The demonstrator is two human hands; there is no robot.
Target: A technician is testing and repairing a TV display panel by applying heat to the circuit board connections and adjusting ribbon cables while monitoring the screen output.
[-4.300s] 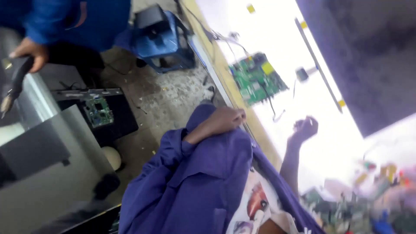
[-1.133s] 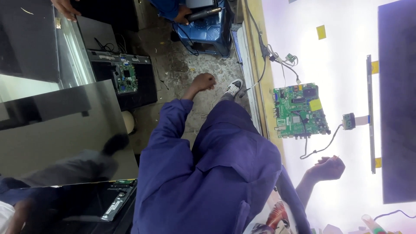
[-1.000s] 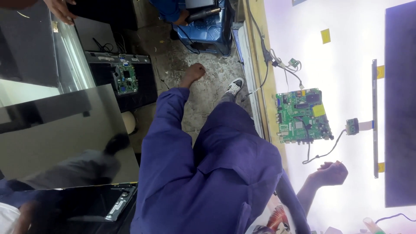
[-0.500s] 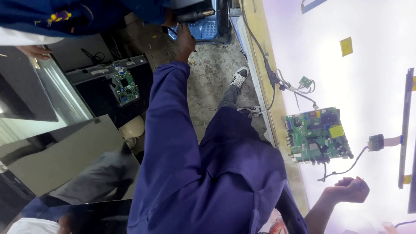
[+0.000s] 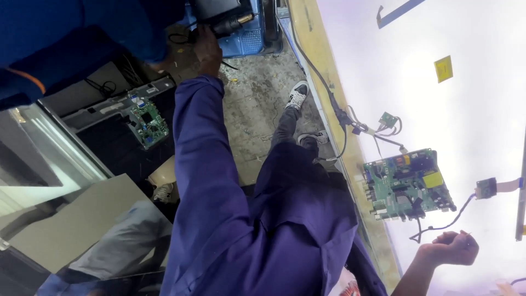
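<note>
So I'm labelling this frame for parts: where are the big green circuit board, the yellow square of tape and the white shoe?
big green circuit board (image 5: 408,183): head view, middle of the board.
yellow square of tape (image 5: 443,68): head view, centre of the square.
white shoe (image 5: 297,94): head view, top of the shoe.

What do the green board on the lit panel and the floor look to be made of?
The green circuit board looks like rigid laminate with a matte green coat, studded with dark chips, connectors and one yellow patch. The floor appears to be bare concrete: grey, rough, stained and littered with debris.
</note>
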